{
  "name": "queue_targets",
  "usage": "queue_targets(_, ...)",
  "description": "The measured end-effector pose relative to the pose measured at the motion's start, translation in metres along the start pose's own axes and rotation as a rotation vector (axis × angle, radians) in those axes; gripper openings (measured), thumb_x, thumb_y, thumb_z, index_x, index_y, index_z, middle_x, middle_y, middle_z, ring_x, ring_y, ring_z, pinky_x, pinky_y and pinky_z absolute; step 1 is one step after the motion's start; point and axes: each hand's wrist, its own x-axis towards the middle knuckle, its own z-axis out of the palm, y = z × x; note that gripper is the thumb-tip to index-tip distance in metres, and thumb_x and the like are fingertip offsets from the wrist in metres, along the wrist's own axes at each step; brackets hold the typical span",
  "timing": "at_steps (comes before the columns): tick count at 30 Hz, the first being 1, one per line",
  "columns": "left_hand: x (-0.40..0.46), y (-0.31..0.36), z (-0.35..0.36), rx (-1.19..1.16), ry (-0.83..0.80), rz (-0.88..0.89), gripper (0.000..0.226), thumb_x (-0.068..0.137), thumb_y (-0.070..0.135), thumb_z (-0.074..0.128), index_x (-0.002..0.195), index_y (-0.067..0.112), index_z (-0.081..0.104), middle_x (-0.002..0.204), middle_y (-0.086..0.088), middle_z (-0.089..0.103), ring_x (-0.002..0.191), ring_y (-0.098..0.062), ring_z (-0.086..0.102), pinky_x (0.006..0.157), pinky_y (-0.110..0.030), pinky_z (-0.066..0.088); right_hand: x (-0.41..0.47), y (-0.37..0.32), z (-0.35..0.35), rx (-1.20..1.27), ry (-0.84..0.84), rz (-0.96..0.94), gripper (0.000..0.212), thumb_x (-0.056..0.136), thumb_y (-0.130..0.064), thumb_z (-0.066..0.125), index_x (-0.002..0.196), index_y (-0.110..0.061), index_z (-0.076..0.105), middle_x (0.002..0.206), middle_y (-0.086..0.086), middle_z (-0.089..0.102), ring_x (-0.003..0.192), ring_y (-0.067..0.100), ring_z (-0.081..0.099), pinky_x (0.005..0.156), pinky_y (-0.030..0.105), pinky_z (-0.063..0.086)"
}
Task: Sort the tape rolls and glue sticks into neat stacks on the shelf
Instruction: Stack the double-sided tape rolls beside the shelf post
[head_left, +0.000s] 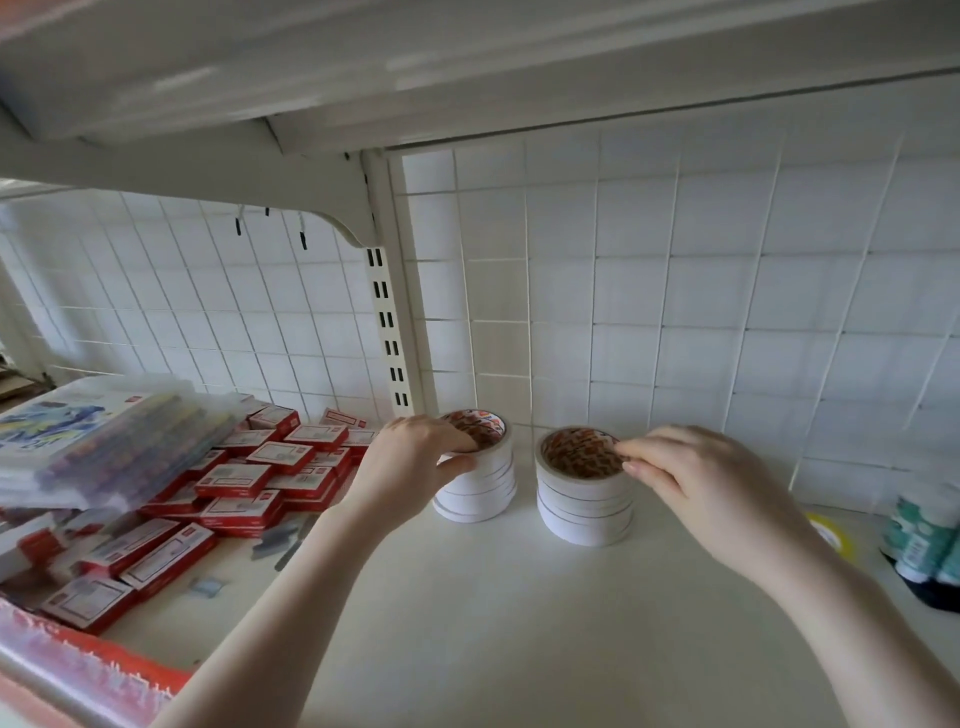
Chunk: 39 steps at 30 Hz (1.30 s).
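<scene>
Two stacks of white tape rolls stand side by side near the back of the white shelf (493, 623). My left hand (410, 457) grips the top of the left stack (493, 483), fingers hooked into the core and thumb on the outer side. My right hand (701, 483) pinches the right rim of the top roll of the right stack (576, 499). The left stack leans a little, its rolls slightly offset. A yellow tape roll (831, 532) lies at the right, partly hidden behind my right wrist. No glue stick can be made out for certain.
Many red-and-white small boxes (234, 483) lie heaped at the left, with clear plastic cases (104, 441) of coloured items on top. Loose staple strips (280, 535) lie beside them. Teal-capped bottles (924, 540) stand at the far right. An upper shelf hangs overhead; a wire grid forms the back wall.
</scene>
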Motion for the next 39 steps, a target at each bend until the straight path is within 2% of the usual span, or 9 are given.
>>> queue_targets(5, 0.001, -0.003, -0.001, -0.046, -0.021, 0.014, 0.012, 0.083, 0.029, 0.066, 0.089, 0.022, 0.073, 0.083, 0.004, 0.07, 0.083, -0.02, 0.06, 0.075, -0.035, 0.046, -0.001, 0.005, 0.001, -0.034, 0.014, -0.019, 0.01, 0.084, -0.018, 0.068, 0.093, -0.018, 0.071, 0.079, 0.0, 0.065, 0.072, 0.031, 0.062, 0.06, 0.045, 0.053)
queue_targets(8, 0.002, -0.004, -0.004, -0.059, -0.04, 0.023, 0.023, 0.08, 0.038, 0.058, 0.088, 0.022, 0.073, 0.081, 0.004, 0.07, 0.081, -0.019, 0.061, 0.073, -0.032, 0.046, -0.001, 0.006, 0.002, -0.047, 0.008, -0.025, 0.009, 0.082, -0.017, 0.07, 0.091, -0.019, 0.071, 0.077, 0.0, 0.065, 0.07, 0.031, 0.062, 0.058, 0.043, 0.052)
queue_targets(14, -0.001, -0.007, -0.007, -0.052, -0.033, 0.028, 0.017, 0.084, 0.026, 0.067, 0.1, 0.025, 0.072, 0.091, 0.009, 0.07, 0.086, -0.013, 0.06, 0.075, -0.024, 0.041, -0.002, 0.008, 0.005, -0.08, -0.041, 0.019, 0.009, 0.087, -0.024, 0.062, 0.091, -0.021, 0.07, 0.08, -0.002, 0.064, 0.076, 0.028, 0.061, 0.064, 0.04, 0.051)
queue_targets(20, -0.014, 0.006, -0.007, 0.016, 0.091, 0.005, 0.027, 0.077, 0.019, 0.074, 0.104, 0.017, 0.071, 0.1, 0.002, 0.068, 0.095, -0.021, 0.06, 0.077, -0.033, 0.048, -0.006, 0.006, 0.003, -0.121, -0.104, 0.097, 0.019, 0.092, -0.033, 0.053, 0.092, -0.019, 0.067, 0.086, -0.001, 0.063, 0.086, 0.026, 0.06, 0.07, 0.037, 0.047)
queue_targets(25, -0.035, 0.039, -0.009, 0.041, 0.264, -0.115, 0.028, 0.076, 0.014, 0.076, 0.103, 0.013, 0.07, 0.102, 0.0, 0.068, 0.093, -0.025, 0.06, 0.076, -0.027, 0.041, -0.023, 0.016, -0.013, -0.176, -0.121, 0.224, 0.026, 0.094, -0.038, 0.047, 0.103, -0.02, 0.064, 0.098, 0.001, 0.063, 0.1, 0.025, 0.056, 0.077, 0.035, 0.045)
queue_targets(29, -0.056, 0.077, -0.004, 0.027, 0.317, -0.202, 0.027, 0.078, 0.015, 0.073, 0.104, 0.014, 0.069, 0.104, 0.001, 0.066, 0.094, -0.024, 0.059, 0.076, -0.028, 0.04, -0.056, 0.022, -0.03, -0.224, -0.124, 0.28, 0.027, 0.094, -0.035, 0.047, 0.109, -0.019, 0.063, 0.104, 0.002, 0.064, 0.102, 0.026, 0.056, 0.082, 0.035, 0.045)
queue_targets(34, -0.082, 0.125, 0.004, 0.026, 0.277, -0.219, 0.031, 0.072, 0.013, 0.078, 0.101, 0.011, 0.069, 0.1, -0.003, 0.067, 0.09, -0.029, 0.062, 0.071, -0.035, 0.048, -0.111, 0.025, -0.057, -0.259, -0.055, 0.341, 0.012, 0.077, -0.02, 0.072, 0.084, -0.012, 0.069, 0.079, 0.008, 0.066, 0.074, 0.032, 0.061, 0.062, 0.036, 0.048)
queue_targets(36, -0.088, 0.14, 0.006, 0.015, 0.26, -0.223, 0.031, 0.074, 0.016, 0.077, 0.104, 0.012, 0.068, 0.102, -0.003, 0.067, 0.094, -0.029, 0.061, 0.073, -0.038, 0.05, -0.139, 0.028, -0.068, -0.293, -0.016, 0.38, 0.018, 0.064, -0.015, 0.083, 0.073, -0.01, 0.068, 0.066, 0.01, 0.063, 0.06, 0.033, 0.06, 0.052, 0.035, 0.048)
queue_targets(39, -0.097, 0.165, 0.013, -0.011, 0.232, -0.227, 0.033, 0.079, 0.02, 0.072, 0.11, 0.011, 0.066, 0.108, -0.003, 0.066, 0.101, -0.03, 0.058, 0.079, -0.04, 0.049, -0.181, 0.029, -0.088, -0.346, 0.007, 0.503, 0.017, 0.066, -0.015, 0.081, 0.076, -0.008, 0.07, 0.071, 0.012, 0.063, 0.066, 0.035, 0.06, 0.057, 0.038, 0.048)
